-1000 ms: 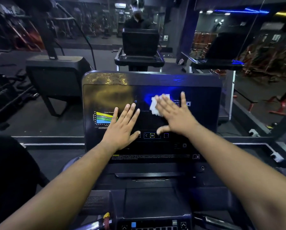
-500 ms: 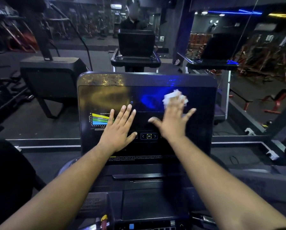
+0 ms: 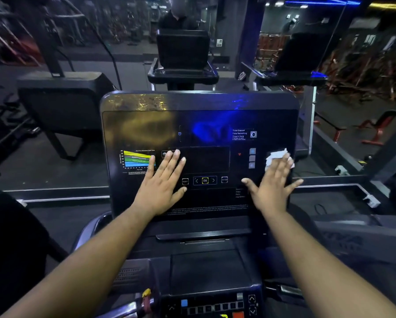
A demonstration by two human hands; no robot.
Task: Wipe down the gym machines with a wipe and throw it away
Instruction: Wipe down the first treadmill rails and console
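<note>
Two hands lie flat on the treadmill console (image 3: 146, 125), the largest item in view, a dark glossy panel that stands upright ahead of the person. Its upper face carries yellow and blue glare, so any residue there is hard to judge. The left hand (image 3: 161, 183) rests open, fingers straight and close together, on the left of centre, just beside the coloured chart (image 3: 137, 160) and near the button row (image 3: 205, 180). The right hand (image 3: 274, 184) is also open, fingers spread, and presses the white wipe (image 3: 275, 157) against the panel's right edge; only its fingers pin the wipe, with nothing curled around it.

Risks, as judged: the wipe sits at the very margin, so a further stroke to the right could carry it off the edge and drop it to the floor. The flat press gives no grip, and the crumpled wipe may slip out. The left palm bears close to the button row and could trigger a key. Bare skin may leave fresh smears on cleaned areas.
</note>
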